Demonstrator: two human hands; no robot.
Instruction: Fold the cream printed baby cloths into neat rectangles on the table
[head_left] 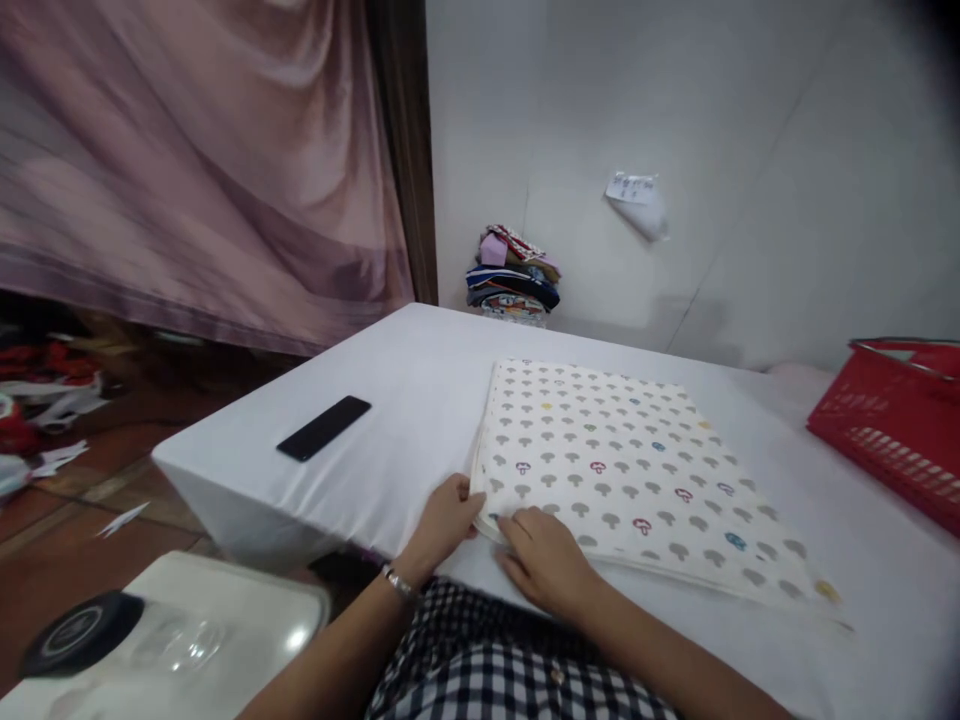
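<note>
A folded white fabric printed with grey mushrooms, a few of them coloured, lies flat in front of me. Its layers show along the left and near edges. My left hand, with a bracelet at the wrist, pinches the near left corner of the fabric between thumb and fingers. Just to its right, my right hand lies at the near edge, its curled fingers pressing on the cloth close to that same corner. The thumb of the right hand sits at the edge of the fabric.
The fabric rests on a white-covered table. A black phone lies to the left, and a red plastic basket stands at the right. Folded cloths are stacked by the wall. A white surface with a black round object is at lower left.
</note>
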